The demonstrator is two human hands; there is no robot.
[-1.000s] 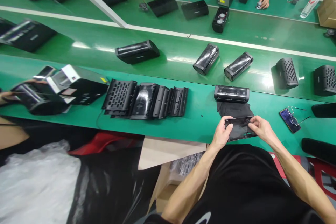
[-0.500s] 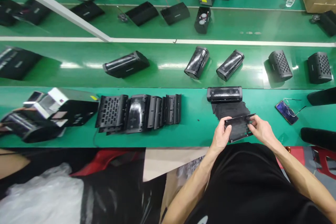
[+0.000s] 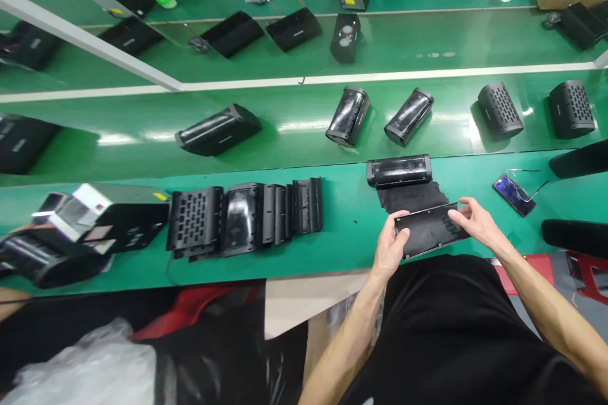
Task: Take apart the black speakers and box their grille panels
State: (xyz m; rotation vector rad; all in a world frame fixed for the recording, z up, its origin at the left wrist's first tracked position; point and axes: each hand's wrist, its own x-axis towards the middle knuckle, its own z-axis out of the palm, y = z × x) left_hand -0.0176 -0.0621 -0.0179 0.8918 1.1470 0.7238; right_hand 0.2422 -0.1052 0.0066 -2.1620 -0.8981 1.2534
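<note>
At the green workbench [image 3: 346, 247], my left hand [image 3: 390, 247] grips a black speaker panel [image 3: 430, 231] while my right hand [image 3: 475, 221], half open, steadies its end; turning it would call for both.

- One head-worn camera, the only view, looking forward and down
- Nearest to the left hand [image 3: 392, 247] and right hand [image 3: 475, 221]
- Green worktop [image 3: 342, 234] rows recede toward the top of the frame
</note>
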